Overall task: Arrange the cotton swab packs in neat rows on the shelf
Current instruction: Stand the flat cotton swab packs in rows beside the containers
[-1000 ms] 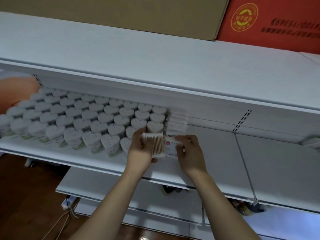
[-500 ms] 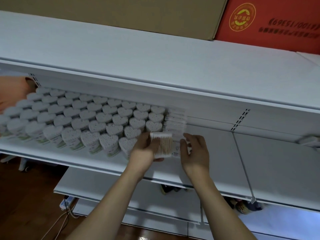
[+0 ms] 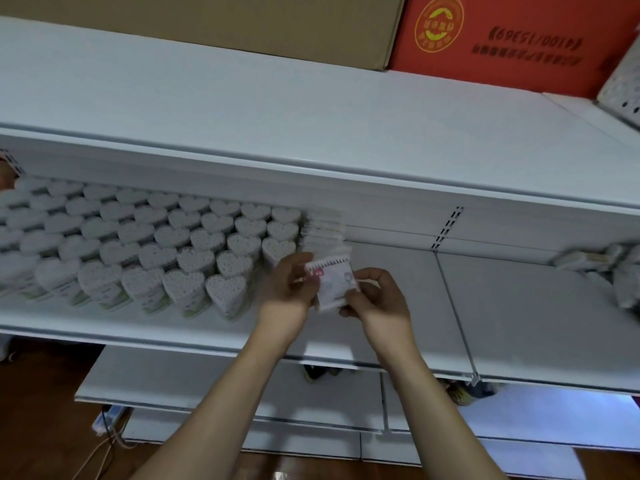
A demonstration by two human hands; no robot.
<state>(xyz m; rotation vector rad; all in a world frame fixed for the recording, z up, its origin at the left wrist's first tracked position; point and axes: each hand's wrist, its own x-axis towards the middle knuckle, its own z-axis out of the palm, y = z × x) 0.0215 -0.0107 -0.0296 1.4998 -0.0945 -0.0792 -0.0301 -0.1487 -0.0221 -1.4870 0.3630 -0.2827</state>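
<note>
The flat white cotton swab pack with a red-and-white label (image 3: 333, 284) is sitting upright between my two hands, just in front of the row of like packs (image 3: 323, 230) standing on edge toward the back of the white metal shelf (image 3: 519, 306). I am holding its left edge with my left hand (image 3: 289, 289), thumb and fingers curled in and pinching the pack near its top corner. I am gripping its lower right side with my right hand (image 3: 377, 299), the fingers (image 3: 372, 273) bent over the right edge and the thumb tucked beneath. Whether the pack's bottom edge is touching the shelf I cannot tell, since my hands are covering it.

To the left, the white heart-shaped swab tubs with green-printed sides (image 3: 138, 244) are standing in close diagonal rows, filling the left part of the shelf right up to the row of flat packs. On the shelf's far right some blurred white packets (image 3: 620, 271) are lying, well apart from my hands. On the upper white shelf (image 3: 277, 116) a brown cardboard carton (image 3: 242, 26) and a red carton with a yellow round emblem (image 3: 502, 36) are resting side by side. Below, a white power strip with cables (image 3: 107, 417) is lying on the dark wooden floor (image 3: 34, 410).
</note>
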